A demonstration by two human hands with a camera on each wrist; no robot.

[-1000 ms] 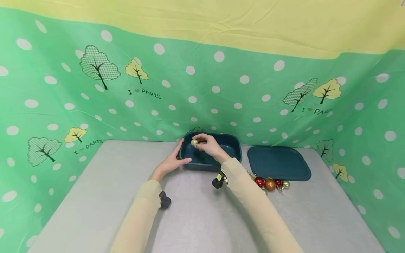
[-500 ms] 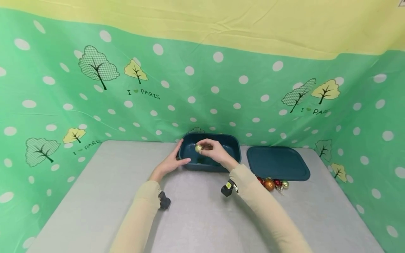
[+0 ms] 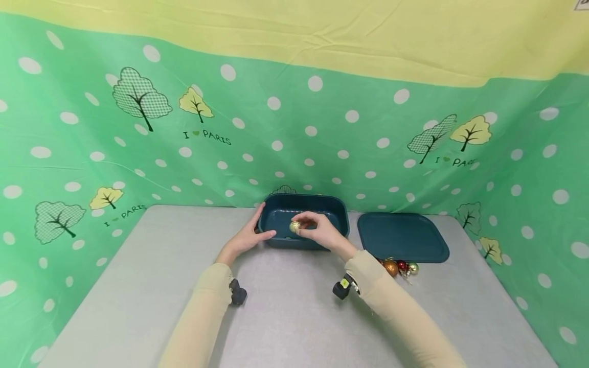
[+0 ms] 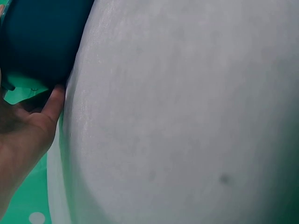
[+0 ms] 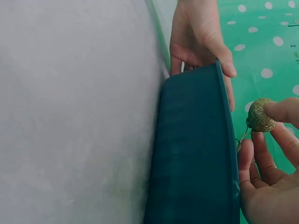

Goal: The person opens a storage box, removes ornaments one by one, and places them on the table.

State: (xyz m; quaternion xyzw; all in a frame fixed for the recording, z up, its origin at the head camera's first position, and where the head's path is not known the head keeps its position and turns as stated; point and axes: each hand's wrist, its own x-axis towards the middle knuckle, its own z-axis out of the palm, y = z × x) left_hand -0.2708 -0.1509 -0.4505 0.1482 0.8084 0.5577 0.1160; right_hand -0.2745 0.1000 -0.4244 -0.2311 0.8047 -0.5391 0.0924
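A dark teal plastic box (image 3: pixel 287 244) stands at the back of the table, its top uncovered. My left hand (image 3: pixel 244 238) holds its left end, thumb at the near corner and fingers along the side. Over the box's near part, my right hand (image 3: pixel 323 233) pinches a gold glittery bauble (image 3: pixel 295 227) between thumb and fingers. A thin gold cord hangs from that bauble (image 5: pixel 261 115) in the right wrist view, beside the box rim. The left wrist view shows only part of the box (image 4: pixel 42 37) and the left hand (image 4: pixel 28 130).
The matching teal lid (image 3: pixel 402 237) lies flat to the right of the box. Before it sit more baubles: an orange one (image 3: pixel 390 268), a red one (image 3: pixel 402 265) and a pale gold one (image 3: pixel 413 269). My right sleeve partly hides this group. A green dotted curtain (image 3: pixel 285 128) hangs behind the table.
My right hand has drawn back toward the near right with the gold bauble, from the box's left side to its near middle. My left hand stays on the box.
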